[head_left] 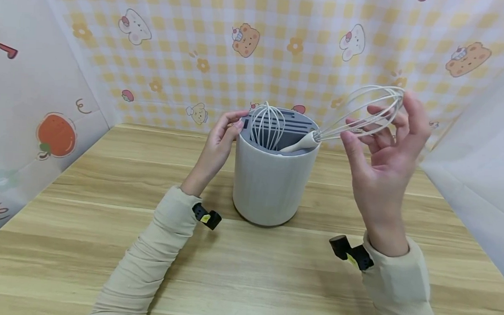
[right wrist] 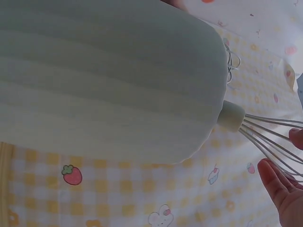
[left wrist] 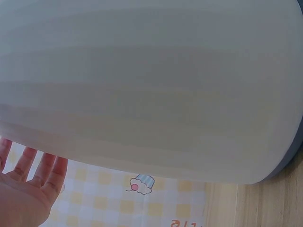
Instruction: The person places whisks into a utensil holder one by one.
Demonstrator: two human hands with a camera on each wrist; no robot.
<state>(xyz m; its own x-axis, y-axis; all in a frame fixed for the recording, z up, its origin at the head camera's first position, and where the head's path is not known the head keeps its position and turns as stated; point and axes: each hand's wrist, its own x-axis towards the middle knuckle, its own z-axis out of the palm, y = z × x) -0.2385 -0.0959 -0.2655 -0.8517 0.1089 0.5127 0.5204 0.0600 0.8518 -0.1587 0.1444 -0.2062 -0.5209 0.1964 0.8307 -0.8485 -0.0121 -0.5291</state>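
Observation:
A white round utensil holder (head_left: 272,186) with a grey slotted top (head_left: 296,126) stands upright on the table. My left hand (head_left: 220,142) grips its left rim, thumb at the edge. In the left wrist view, fingers (left wrist: 56,177) of that hand rest along the holder's pale side (left wrist: 151,94). My right hand (head_left: 387,153) holds a whisk by its wire loops (head_left: 361,119). That whisk leans right, its pale handle (head_left: 304,141) partly down in the holder's opening. Another whisk (head_left: 268,125) stands in the holder, wires up, near my left hand; its handle is hidden.
Under the holder is a wood-grain table (head_left: 252,268). A yellow checked cloth (head_left: 176,48) with cartoon prints hangs close behind. Pale printed sheets (head_left: 25,75) flank the table on the left and right. A small black camera (head_left: 350,252) sits on each wrist.

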